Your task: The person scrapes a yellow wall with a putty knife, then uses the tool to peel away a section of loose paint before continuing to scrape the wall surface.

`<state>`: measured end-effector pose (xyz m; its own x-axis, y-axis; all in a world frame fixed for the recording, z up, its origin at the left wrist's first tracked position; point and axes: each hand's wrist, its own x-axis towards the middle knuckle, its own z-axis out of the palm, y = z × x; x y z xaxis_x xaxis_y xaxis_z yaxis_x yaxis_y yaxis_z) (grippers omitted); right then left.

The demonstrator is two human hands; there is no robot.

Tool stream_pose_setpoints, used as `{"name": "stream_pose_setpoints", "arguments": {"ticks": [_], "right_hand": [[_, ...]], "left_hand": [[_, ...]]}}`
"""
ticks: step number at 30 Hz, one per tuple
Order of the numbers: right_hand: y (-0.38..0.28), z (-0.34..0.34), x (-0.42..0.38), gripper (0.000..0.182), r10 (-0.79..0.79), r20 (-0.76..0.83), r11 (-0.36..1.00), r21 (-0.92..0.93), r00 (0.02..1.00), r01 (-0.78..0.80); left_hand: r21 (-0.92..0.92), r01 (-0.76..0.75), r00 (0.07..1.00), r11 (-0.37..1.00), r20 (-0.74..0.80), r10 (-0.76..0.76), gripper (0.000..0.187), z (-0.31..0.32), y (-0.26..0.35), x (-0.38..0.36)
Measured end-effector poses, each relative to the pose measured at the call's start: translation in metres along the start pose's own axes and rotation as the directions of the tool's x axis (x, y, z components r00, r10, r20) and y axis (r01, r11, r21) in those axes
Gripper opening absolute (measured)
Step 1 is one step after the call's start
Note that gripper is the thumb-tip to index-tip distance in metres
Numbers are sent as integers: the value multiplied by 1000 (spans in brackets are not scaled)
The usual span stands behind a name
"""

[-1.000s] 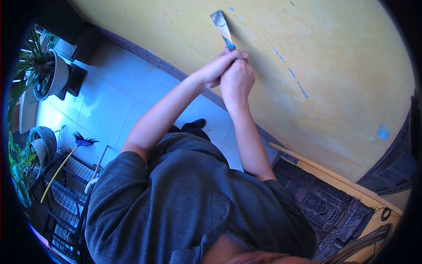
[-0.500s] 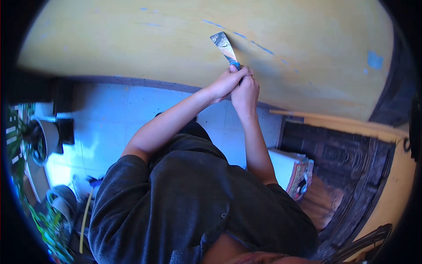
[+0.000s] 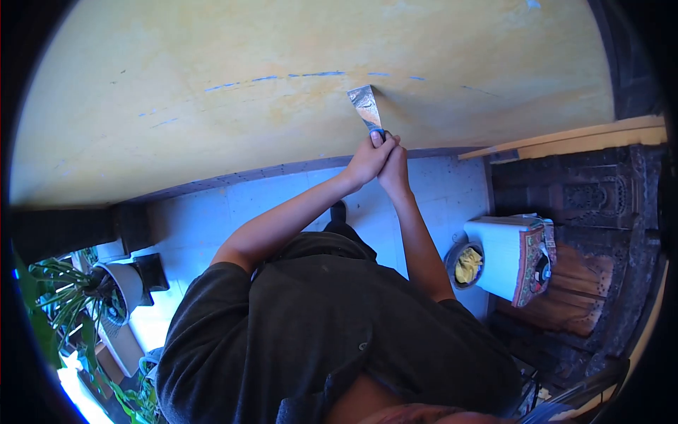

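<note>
A paint scraper (image 3: 365,107) with a wide, smeared metal blade and a blue-and-dark handle points up at the yellow wall (image 3: 212,42). Its blade edge is at the wall surface, just under a broken line of blue streaks (image 3: 316,73). My left hand (image 3: 364,164) is closed round the handle with the thumb laid along it. Pressed against it, my right hand (image 3: 395,172) is closed on the lower handle, most of which the fingers hide.
Pale floor tiles (image 3: 233,201) lie below the wall. To the right are a bucket (image 3: 449,263) holding yellow cloth, a white box-like stand (image 3: 494,247) with patterned trim, and a carved wooden door (image 3: 600,194). A potted plant (image 3: 127,286) is at the left.
My view has turned and shifted, bringing the bucket and more blue streaks into sight. Both hands keep their hold on the scraper, which appears lower in the picture, its blade more upright.
</note>
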<state>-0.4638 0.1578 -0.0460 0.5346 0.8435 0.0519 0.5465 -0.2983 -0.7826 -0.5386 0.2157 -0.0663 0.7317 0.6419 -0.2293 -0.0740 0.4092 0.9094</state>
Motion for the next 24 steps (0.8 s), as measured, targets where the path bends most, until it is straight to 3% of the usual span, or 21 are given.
{"name": "stream_pose_setpoints", "arguments": {"ticks": [2, 5, 9, 11, 13, 14, 17, 20, 21, 24], "right_hand": [[11, -3, 7, 40, -13, 33, 1000, -11, 999, 13], [21, -12, 29, 37, -281, 46, 954, -94, 959, 284], [5, -28, 53, 36, -335, 143, 924, -145, 931, 354], [0, -22, 57, 34, -348, 173, 925, -98, 921, 368], [-7, -14, 54, 32, -322, 224, 939, -51, 920, 341], [-2, -3, 53, 40, -355, 202, 935, 58, 913, 351], [-4, 0, 46, 32, -294, 253, 949, 190, 922, 250], [47, 3, 44, 32, -293, 150, 919, 316, 944, 235], [68, 1, 43, 35, -306, 98, 895, 369, 947, 251], [158, 29, 39, 46, -112, 122, 979, 181, 986, 89]], "left_hand": [[22, -53, 998, 998, -17, 53, 38, 4, -6, 5], [2, -157, 976, 988, -150, 155, 36, 14, -10, 18], [-133, -177, 930, 975, -346, 122, 33, 29, 11, 29], [-115, -190, 902, 975, -412, 127, 33, 26, 19, 29], [-37, -164, 887, 986, -443, 131, 34, 16, 23, 21], [11, -144, 879, 989, -457, 133, 33, 8, 23, 18], [67, -174, 819, 982, -545, 182, 31, 11, 20, 14], [252, -97, 847, 963, -487, 213, 34, 23, -15, 36], [371, -5, 881, 929, -438, 180, 37, 30, -24, 43], [530, 116, 869, 840, -463, 172, 39, 66, -49, 62]]}}
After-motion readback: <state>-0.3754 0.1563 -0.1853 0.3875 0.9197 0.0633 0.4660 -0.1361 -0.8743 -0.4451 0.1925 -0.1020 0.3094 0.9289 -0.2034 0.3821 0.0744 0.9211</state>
